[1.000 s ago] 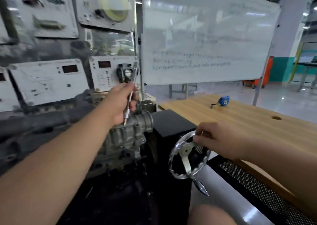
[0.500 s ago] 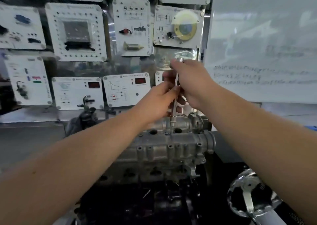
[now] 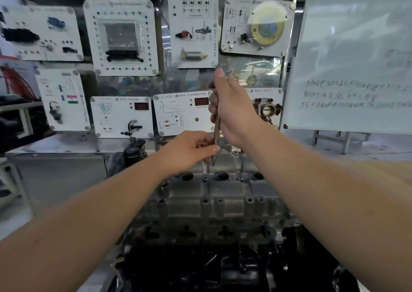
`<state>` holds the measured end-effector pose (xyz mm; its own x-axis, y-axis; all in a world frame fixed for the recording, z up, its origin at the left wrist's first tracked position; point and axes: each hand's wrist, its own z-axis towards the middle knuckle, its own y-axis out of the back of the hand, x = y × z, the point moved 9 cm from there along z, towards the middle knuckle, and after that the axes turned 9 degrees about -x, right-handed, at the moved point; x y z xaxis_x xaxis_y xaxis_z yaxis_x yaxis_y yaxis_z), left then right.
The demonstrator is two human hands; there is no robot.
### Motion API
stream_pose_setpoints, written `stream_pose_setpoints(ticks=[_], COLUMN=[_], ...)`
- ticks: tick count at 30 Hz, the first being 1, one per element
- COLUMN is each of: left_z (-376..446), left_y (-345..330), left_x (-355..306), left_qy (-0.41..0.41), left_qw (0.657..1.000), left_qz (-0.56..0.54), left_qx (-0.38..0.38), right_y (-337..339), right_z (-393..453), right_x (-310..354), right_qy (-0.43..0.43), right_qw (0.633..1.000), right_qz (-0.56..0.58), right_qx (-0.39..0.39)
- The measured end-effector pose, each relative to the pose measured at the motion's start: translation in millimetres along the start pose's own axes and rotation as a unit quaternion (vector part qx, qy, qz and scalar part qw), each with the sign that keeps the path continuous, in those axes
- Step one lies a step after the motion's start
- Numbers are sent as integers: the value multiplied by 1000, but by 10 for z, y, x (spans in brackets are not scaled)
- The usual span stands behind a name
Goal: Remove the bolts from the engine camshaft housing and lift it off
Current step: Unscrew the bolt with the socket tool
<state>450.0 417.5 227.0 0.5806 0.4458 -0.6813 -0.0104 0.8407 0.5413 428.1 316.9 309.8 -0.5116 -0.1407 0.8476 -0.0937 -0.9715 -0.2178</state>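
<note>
Dull grey camshaft housing (image 3: pixel 223 202), silver tool (image 3: pixel 216 129), white panels (image 3: pixel 121 114) (red displays), white whiteboard (image 3: pixel 356 46).

Two bare hands, the left hand (image 3: pixel 191 150) and the right hand (image 3: pixel 231 111). One slim steel driver tool (image 3: pixel 216 129). One grey cast-metal camshaft housing (image 3: pixel 223 198), with three large round bores (image 3: pixel 222 176) along its top. One whiteboard with handwriting (image 3: pixel 356 57). Two red digital displays (image 3: pixel 141 106) on the white instrument panels.

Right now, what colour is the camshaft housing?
Dull grey bare metal, seen in the head view: camshaft housing.
</note>
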Motion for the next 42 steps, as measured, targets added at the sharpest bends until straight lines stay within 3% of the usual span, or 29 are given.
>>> stream_pose_setpoints(ticks=[8, 12, 15, 25, 39, 42], left_z=[-12, -7, -32, -54, -44, -31], left_y=[92, 57, 40, 55, -3, -11], left_x=[341, 405, 387, 358, 364, 362], left_qy=[58, 87, 89, 98, 84, 82], left_qw=[995, 996, 994, 993, 996, 996], left_qz=[-66, 7, 56, 64, 27, 45], left_qx=[-42, -24, -17, -23, 8, 8], right_y=[-230, -237, -208, -331, -518, -463], right_z=[55, 71, 65, 41, -88, -58], right_x=[-307, -482, -612, -698, -684, -722], right_qy=[10, -7, -47, -142, -175, -174], right_qw=[998, 997, 993, 968, 934, 936], right_qz=[15, 32, 68, 137, 155, 168], right_qx=[58, 76, 86, 153, 269, 255])
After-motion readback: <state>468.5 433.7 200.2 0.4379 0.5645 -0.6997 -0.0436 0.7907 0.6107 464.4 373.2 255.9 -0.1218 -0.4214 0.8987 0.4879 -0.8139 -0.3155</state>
